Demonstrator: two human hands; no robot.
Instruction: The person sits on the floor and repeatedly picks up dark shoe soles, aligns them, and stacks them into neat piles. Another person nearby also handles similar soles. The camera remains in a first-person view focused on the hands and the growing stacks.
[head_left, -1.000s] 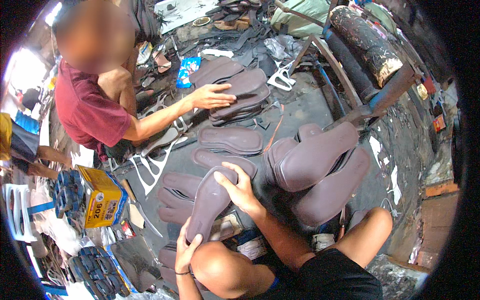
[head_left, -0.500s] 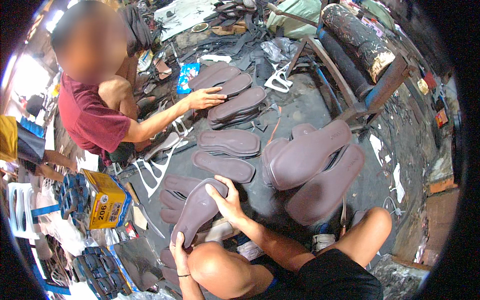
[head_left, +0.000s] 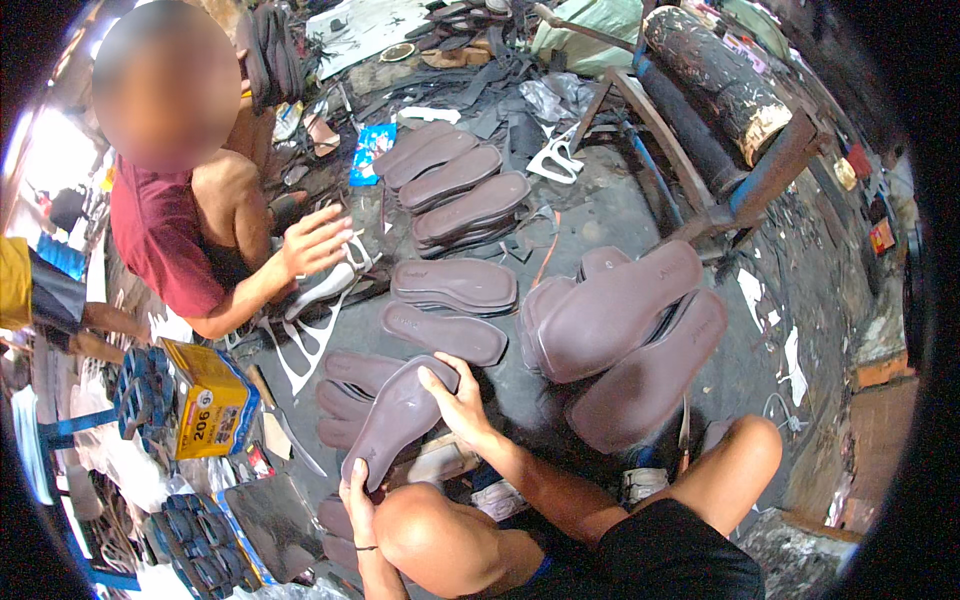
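Note:
A brown shoe sole (head_left: 397, 418) lies slantwise between my two hands. My left hand (head_left: 358, 502) grips its lower end, beside my bent knee. Around its upper edge my right hand (head_left: 460, 402) is closed, thumb on top. Just beyond it are more brown soles (head_left: 345, 400), partly hidden behind the held one. Two short stacks of soles (head_left: 455, 287) lie flat ahead of my hands. To the right, a bigger pile of soles (head_left: 630, 310) is heaped loosely, with one sole (head_left: 650, 375) leaning at its near side.
A person in a red shirt (head_left: 170, 240) squats at the far left, near further stacks of soles (head_left: 470, 210). A knife (head_left: 290, 430) lies by a yellow box (head_left: 205, 400). Blue-black sandals (head_left: 205, 540) are at lower left. A metal frame (head_left: 700, 190) stands at far right.
The person in red has drawn a hand back from the far stacks toward their body and raised it. My hands and the held sole stay almost where they were.

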